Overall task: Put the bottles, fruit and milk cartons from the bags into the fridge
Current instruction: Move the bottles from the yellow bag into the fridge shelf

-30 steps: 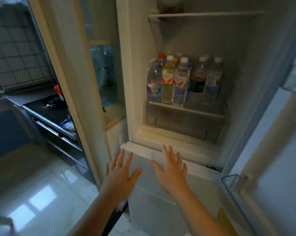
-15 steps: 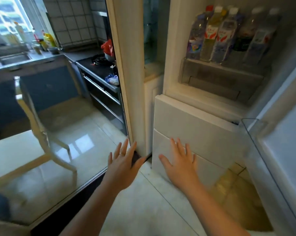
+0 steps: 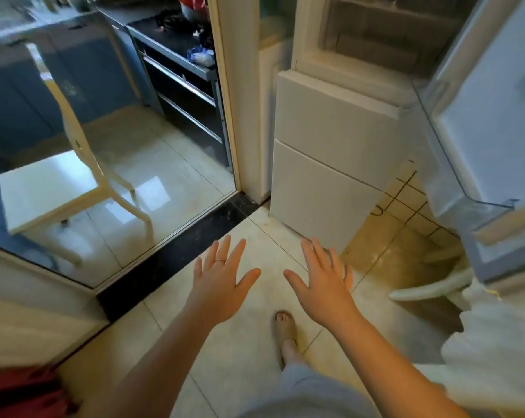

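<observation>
Since the earlier frame the view has dropped from the fridge [image 3: 330,122] to the floor [image 3: 240,357], and both hands have come away from its front. Left hand [image 3: 222,285] and right hand [image 3: 321,285] hover palm-down side by side, each grip apart, fingers spread, holding nothing. A white bag [image 3: 496,336] slumps to the right, below the open fridge door [image 3: 481,101], nearer the right hand. It shows no clear long axis and its contents are hidden. Reaching it likely calls for a rightward turn.
</observation>
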A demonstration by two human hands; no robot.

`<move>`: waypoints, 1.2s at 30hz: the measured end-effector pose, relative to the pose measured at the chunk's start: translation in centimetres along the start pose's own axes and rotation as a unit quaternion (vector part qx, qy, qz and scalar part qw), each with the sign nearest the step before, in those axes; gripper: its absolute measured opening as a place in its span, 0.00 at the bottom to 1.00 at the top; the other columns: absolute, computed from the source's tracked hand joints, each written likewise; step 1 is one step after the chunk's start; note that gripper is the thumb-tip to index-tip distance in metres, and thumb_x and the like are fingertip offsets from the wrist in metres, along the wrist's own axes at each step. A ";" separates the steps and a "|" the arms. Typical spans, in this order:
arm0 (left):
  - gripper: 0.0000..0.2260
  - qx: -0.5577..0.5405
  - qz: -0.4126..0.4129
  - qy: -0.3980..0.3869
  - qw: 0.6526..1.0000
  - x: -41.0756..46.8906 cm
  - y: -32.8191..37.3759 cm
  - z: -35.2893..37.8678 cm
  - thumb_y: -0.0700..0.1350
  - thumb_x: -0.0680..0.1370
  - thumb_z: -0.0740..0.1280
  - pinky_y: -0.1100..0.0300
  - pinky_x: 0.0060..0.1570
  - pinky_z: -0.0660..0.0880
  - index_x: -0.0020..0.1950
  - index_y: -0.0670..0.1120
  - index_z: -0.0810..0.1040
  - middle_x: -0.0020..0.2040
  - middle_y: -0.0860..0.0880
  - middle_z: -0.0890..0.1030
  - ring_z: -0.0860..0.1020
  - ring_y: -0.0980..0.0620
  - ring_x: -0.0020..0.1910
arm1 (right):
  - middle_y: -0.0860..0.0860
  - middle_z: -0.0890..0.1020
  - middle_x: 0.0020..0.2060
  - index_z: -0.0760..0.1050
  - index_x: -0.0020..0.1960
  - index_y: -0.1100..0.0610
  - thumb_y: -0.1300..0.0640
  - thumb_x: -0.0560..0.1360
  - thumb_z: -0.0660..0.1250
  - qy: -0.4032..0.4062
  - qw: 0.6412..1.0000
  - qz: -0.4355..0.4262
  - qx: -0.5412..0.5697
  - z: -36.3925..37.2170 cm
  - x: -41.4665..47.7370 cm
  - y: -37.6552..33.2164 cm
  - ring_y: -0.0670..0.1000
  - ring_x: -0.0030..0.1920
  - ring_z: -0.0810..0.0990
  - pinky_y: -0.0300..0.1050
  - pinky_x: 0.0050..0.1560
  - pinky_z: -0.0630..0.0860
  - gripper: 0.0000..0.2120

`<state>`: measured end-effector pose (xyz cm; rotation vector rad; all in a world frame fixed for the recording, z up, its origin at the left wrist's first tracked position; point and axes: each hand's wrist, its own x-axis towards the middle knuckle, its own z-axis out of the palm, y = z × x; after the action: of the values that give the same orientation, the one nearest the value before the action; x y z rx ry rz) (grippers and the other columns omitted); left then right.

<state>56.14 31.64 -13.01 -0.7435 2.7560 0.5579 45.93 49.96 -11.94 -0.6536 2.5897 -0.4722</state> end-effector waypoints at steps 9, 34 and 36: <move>0.38 0.004 0.090 -0.077 0.993 -8.1 5.8 7.4 0.72 0.73 0.38 0.39 0.78 0.42 0.81 0.59 0.42 0.82 0.52 0.39 0.38 0.47 0.80 | 0.43 0.40 0.80 0.39 0.80 0.41 0.31 0.79 0.48 -0.008 0.998 0.065 -0.003 1.5 -10.2 9.4 0.53 0.79 0.36 0.62 0.77 0.37 0.35; 0.33 0.044 0.313 -0.180 0.931 -22.9 52.8 28.4 0.68 0.80 0.49 0.46 0.78 0.45 0.81 0.58 0.44 0.82 0.54 0.42 0.41 0.50 0.81 | 0.44 0.46 0.81 0.45 0.81 0.43 0.35 0.80 0.53 0.126 0.947 0.273 0.114 -9.6 -37.9 54.0 0.54 0.80 0.43 0.64 0.77 0.45 0.34; 0.33 0.044 0.319 -0.185 0.928 -23.1 54.7 29.0 0.68 0.80 0.50 0.46 0.79 0.46 0.81 0.58 0.44 0.82 0.53 0.43 0.41 0.50 0.81 | 0.44 0.46 0.81 0.45 0.81 0.43 0.35 0.80 0.54 0.132 0.942 0.280 0.126 -10.1 -38.7 55.9 0.53 0.80 0.43 0.64 0.77 0.46 0.34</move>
<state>50.65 97.48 -15.47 0.2884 2.5880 0.6038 51.47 118.42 -14.39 0.2537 2.7279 -0.7152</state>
